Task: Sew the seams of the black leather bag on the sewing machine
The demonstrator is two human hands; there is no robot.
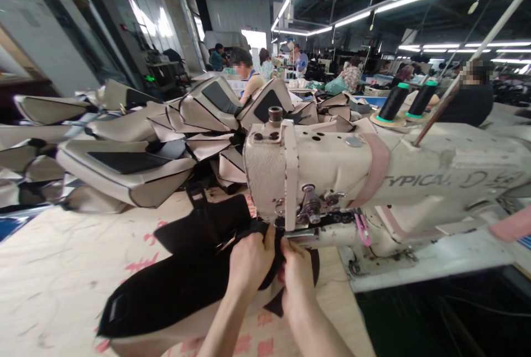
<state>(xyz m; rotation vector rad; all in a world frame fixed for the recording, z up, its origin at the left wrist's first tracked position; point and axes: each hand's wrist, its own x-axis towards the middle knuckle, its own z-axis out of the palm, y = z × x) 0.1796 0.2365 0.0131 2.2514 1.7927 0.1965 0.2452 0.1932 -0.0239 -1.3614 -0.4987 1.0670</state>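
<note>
A black and beige sewn piece (178, 285) lies on the wooden tabletop, its upper right part under the head of a cream sewing machine (332, 169). My left hand (251, 257) is closed on the black fabric just below the machine head, fingers pointing at the needle area. Right beside it, my right hand (296, 268) pinches the edge of the same piece, near the machine's metal arm. The needle itself is hidden behind the machine head and my fingers. A black flap with a buckle (197, 197) sticks up at the piece's upper left.
Beige and black sewn covers (124, 166) are heaped behind the wooden tabletop (53, 274). Black thread cones (393, 103) stand on top of the machine. A pink strip (512, 224) is at the right edge. Several people sit at tables farther back.
</note>
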